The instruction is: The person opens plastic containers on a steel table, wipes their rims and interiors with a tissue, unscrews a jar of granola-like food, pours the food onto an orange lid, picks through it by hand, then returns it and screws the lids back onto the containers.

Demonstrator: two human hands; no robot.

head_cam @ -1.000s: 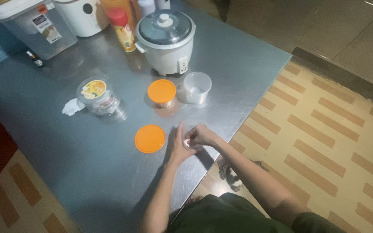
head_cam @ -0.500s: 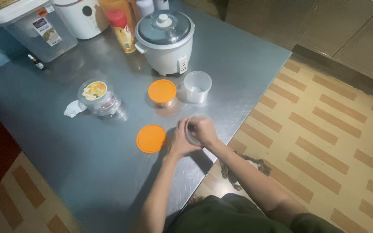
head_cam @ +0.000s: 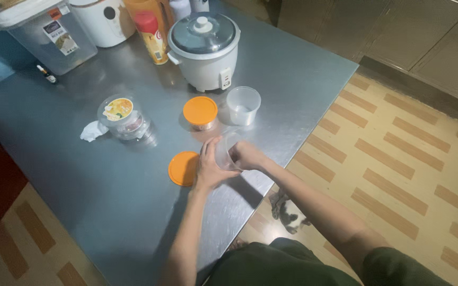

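Both my hands hold a clear round plastic container (head_cam: 225,150), tipped on its side just above the steel table (head_cam: 107,196). My left hand (head_cam: 208,164) cups its left side. My right hand (head_cam: 244,156) reaches into its mouth from the right; whether it holds something small inside is hidden. A loose orange lid (head_cam: 180,168) lies flat on the table, touching my left hand's left edge. Beyond my hands stand a small tub with an orange lid (head_cam: 200,112) and an open clear tub (head_cam: 243,105).
A white rice cooker (head_cam: 203,47) stands at the back. To its left are bottles (head_cam: 149,29), a white bucket (head_cam: 102,18) and a clear storage bin (head_cam: 41,34). A labelled clear jar (head_cam: 120,119) and a crumpled white tissue (head_cam: 92,131) sit left. The table's edge runs along my right.
My hands lifted the clear container off the table and tipped it sideways, moving slightly away from me. My right hand went from the table surface into the container's mouth.
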